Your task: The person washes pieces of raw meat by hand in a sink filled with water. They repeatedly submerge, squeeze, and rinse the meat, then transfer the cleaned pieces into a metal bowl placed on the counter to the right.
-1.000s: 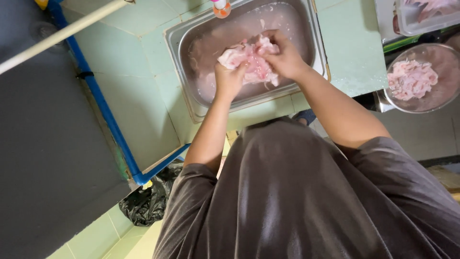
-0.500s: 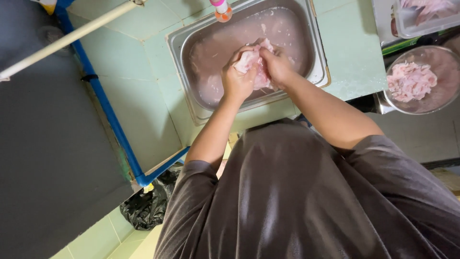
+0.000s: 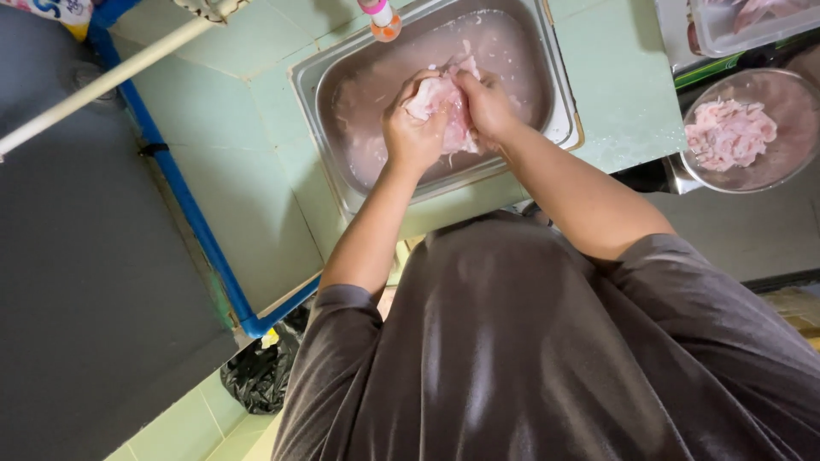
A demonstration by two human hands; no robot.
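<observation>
Over a steel sink basin [image 3: 318, 81] holding cloudy pinkish water, both my hands press together on a lump of pale pink raw meat [image 3: 437, 96]. My left hand [image 3: 412, 135] wraps the lump from the near side. My right hand [image 3: 489, 104] closes on it from the right, fingers partly hiding the meat. A few loose meat scraps lie in the water beside them.
A round metal bowl [image 3: 790, 90] with more raw meat pieces [image 3: 730, 132] stands at the right. A clear tub [image 3: 735, 30] with meat is at top right. A pink-and-orange bottle [image 3: 382, 17] hangs above the sink. Green tiled counter [image 3: 256, 196], blue pipe edge [image 3: 192, 218], black bag [image 3: 260, 376] below.
The hands have drawn the spread-out meat into a tight lump and closed together on it over the sink. The view has shifted slightly.
</observation>
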